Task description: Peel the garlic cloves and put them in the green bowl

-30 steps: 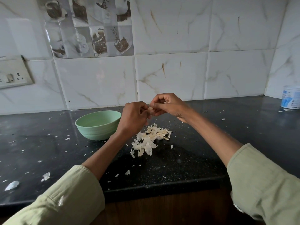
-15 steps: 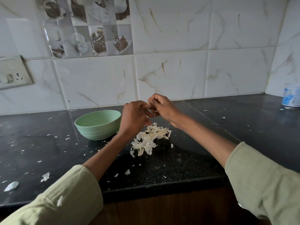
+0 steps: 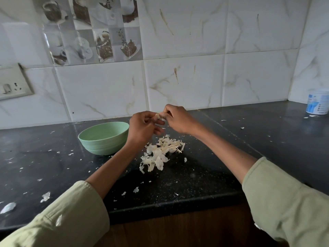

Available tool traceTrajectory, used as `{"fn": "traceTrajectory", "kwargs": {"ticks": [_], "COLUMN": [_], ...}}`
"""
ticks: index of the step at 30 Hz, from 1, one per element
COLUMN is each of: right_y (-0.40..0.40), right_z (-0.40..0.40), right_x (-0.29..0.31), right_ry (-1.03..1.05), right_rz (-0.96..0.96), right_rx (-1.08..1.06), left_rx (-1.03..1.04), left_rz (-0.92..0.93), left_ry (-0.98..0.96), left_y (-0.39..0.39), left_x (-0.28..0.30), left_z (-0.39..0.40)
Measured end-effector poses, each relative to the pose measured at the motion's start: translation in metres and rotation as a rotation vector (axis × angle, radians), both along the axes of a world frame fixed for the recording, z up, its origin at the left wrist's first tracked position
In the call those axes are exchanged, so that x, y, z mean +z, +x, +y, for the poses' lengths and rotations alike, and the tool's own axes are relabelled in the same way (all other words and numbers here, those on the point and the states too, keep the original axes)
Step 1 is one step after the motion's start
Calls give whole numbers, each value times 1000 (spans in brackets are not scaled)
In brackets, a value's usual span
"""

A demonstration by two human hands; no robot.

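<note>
We had both hands raised together above the table (image 3: 231, 157), fingertips meeting on a single garlic clove (image 3: 161, 117). Our left hand (image 3: 144, 127) had its fingers curled and pinched the clove and a flap of its papery skin, while our right hand (image 3: 178, 120) pinched the other end, fingers folded in tight. Held that way, one hand could steady the clove as the other tugged the skin loose; only a pale sliver of the clove showed between the fingertips, so we could not tell how much skin remained on it.

Directly beneath our hands lay the pile of peels (image 3: 162, 152), and we judged we worked above it on purpose, so that loosened skin dropped onto the heap rather than scattering. Smaller flakes (image 3: 46, 196) lay strewn toward our left sleeve all the same.

The green bowl (image 3: 104, 138) sat just beside our left wrist, on its outer side, close enough that a peeled clove needed only a short carry across. Its rim faced away from us at such an angle that we could not see whether any cloves lay inside.

Well off beyond our right hand, against the tiled wall, stood a white and blue tub (image 3: 317, 104), not involved in the work.
</note>
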State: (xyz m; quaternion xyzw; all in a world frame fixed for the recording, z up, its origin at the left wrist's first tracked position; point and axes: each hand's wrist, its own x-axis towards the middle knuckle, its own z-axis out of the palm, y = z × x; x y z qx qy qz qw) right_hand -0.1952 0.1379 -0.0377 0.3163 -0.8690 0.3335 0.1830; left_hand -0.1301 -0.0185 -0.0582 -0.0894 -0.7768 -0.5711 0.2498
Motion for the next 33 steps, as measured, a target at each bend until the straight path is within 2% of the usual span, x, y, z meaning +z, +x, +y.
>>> {"fn": "traceTrajectory", "kwargs": {"ticks": [9,13,15,17,19,24,29,33], "right_y": [5,8,9,8,4,3,0,-2], "right_z": [2,0,2,6,9,11,22,24], "right_x": [5,9,6,0,-5,7,11,13], "right_ry": [-16,-30,87,380,523,247,345,289], "right_rz": [-164,-300,-304,-249,-212,-225,-229,-240], "right_rx": [92,175,187,175,171,190,211,238], "left_rx": [-34,-73,-101,-110,-96,-59,-6,28], "left_rz": [51,38,26,42,57,58,78,68], "left_ry": [59,81,128,183,167,14,-50,-55], "left_y": [-3,-1,-1,-1,-2,0,-5,-5], "left_x": [0,-1,1,4,7,3,0,-1], "left_z": [-3,-3,-2,-2,-4,-5,-6,-6]}}
